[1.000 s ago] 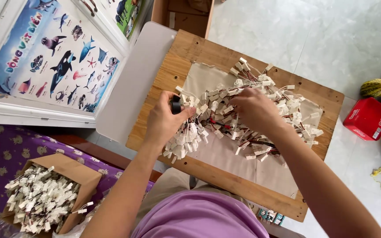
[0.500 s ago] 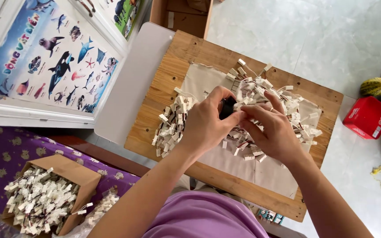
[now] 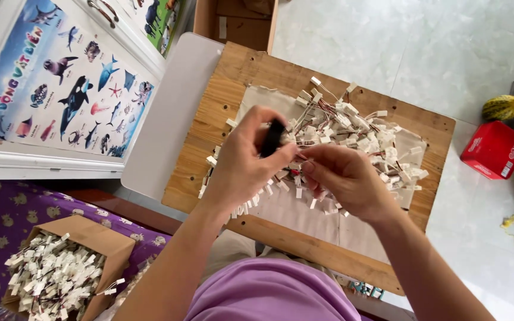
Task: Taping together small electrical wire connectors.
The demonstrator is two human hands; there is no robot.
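My left hand grips a small black tool between thumb and fingers above a wooden board. My right hand pinches a thin wire with a white connector, fingertips close to the black tool. Under both hands lies a heap of white connectors with wires, spread on a beige cloth on the board. A smaller clump of connectors sits by my left wrist, partly hidden.
A cardboard box filled with white connectors stands at lower left on a purple patterned cloth. A white cabinet with a sea-animal poster is at left. A red box and a yellow-green fruit lie on the tiled floor at right.
My left hand has moved with the black tool from the board's left side to the middle, and my right hand has come in to meet it, taking hold of a wire.
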